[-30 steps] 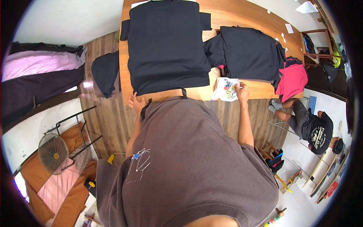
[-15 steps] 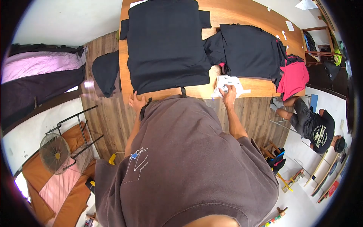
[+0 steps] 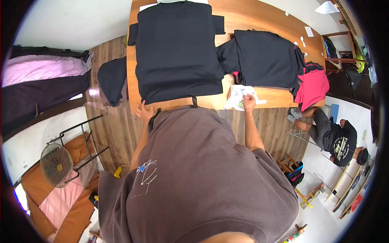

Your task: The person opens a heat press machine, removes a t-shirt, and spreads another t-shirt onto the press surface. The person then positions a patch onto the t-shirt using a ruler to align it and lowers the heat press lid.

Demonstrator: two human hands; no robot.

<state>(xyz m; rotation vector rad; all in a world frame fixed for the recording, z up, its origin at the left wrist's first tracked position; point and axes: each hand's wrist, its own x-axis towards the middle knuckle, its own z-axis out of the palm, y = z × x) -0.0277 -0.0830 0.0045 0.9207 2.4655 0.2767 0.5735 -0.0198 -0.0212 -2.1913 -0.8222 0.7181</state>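
A black T-shirt (image 3: pixel 178 52) lies spread flat on the wooden table (image 3: pixel 210 100), hem towards me. My left hand (image 3: pixel 144 112) is at the table's front edge, by the shirt's lower left corner, its fingers apart. To the right, my right hand (image 3: pixel 249 103) is over a white printed packet or sheet (image 3: pixel 237 97), thumb and fingertips drawn together. Whatever is between those fingertips is too small to make out. Beyond the packet rests a stack of black garments (image 3: pixel 265 58) with red parts showing at its edges.
Red fabric (image 3: pixel 313 86) hangs over the table's right end. A person (image 3: pixel 342 139) in dark clothes is at the right, near the table. On the left stand a fan (image 3: pixel 56 165) and a metal frame (image 3: pixel 83 137). Paper scraps (image 3: pixel 309 31) lie at the far right.
My right hand has shifted slightly right and down across the white packet, and its fingers have drawn together. My left hand stays by the shirt's corner. The view has shifted a little.
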